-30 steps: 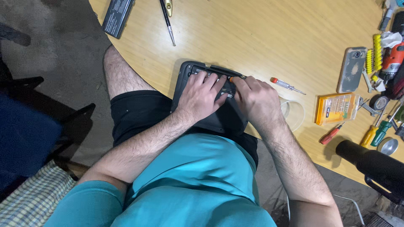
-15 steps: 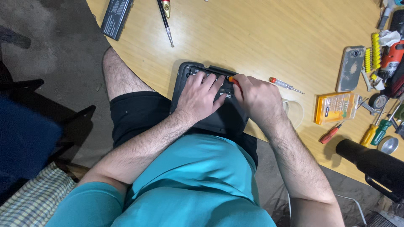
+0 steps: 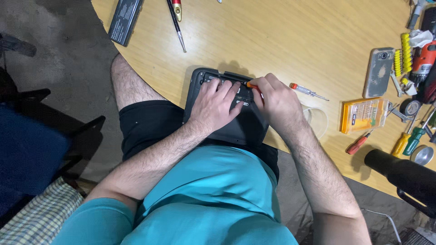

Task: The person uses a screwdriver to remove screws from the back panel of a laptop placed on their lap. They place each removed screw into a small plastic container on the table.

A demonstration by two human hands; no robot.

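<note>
Item: dark grey laptop base (image 3: pixel 227 122), underside up, resting half on the person's lap and half against the curved edge of the wooden table (image 3: pixel 272 41); its long axis runs from the lap away toward the tabletop, slightly tilted to the left. Left hand (image 3: pixel 213 106): flat on the upper half of the casing, fingers spread and pointing away from the body, pressing it steady, gripping nothing. Right hand (image 3: pixel 279 102): closed around a small orange-handled screwdriver (image 3: pixel 251 85), of which only the orange end shows past the thumb; its tip is hidden but looks aimed left and down at the far edge of the casing, just beside the left fingertips. The two hands sit side by side, nearly touching, the right one nearer the work point at the top rim. Nearby on the table: a loose red-tipped screwdriver (image 3: pixel 309 92) just right of the right hand; a clear tape roll (image 3: pixel 318 120) by the right wrist; an orange bit case (image 3: pixel 363 115); a phone (image 3: pixel 379 72) face down; a black battery pack (image 3: pixel 125 20) well apart at top left.
</note>
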